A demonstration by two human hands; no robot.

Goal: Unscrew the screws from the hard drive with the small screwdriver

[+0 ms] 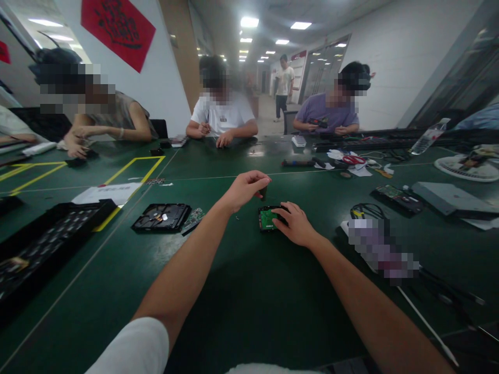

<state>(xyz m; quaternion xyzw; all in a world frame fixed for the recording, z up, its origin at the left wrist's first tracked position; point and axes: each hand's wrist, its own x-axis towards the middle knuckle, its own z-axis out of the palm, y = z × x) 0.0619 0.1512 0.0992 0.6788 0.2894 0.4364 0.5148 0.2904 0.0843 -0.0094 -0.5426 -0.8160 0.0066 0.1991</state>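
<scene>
A hard drive (266,220) with its green circuit board facing up lies on the dark green table in front of me. My right hand (295,224) covers the drive's right side, its fingers and thumb resting over the board and edge. Just above and left of the drive, my left hand (248,189) is raised with thumb and fingers pinched together. A small dark piece (263,194) hangs from that pinch; its kind is too unclear to tell. Tiny bits (237,217) lie on the table left of the drive.
Left are a black drive tray (159,218), small loose parts (197,215) and a long black case (54,244). Right are another drive (397,200), a grey metal box (454,199), cables (366,210) and a bottle (431,136). Several people sit across the table (249,291).
</scene>
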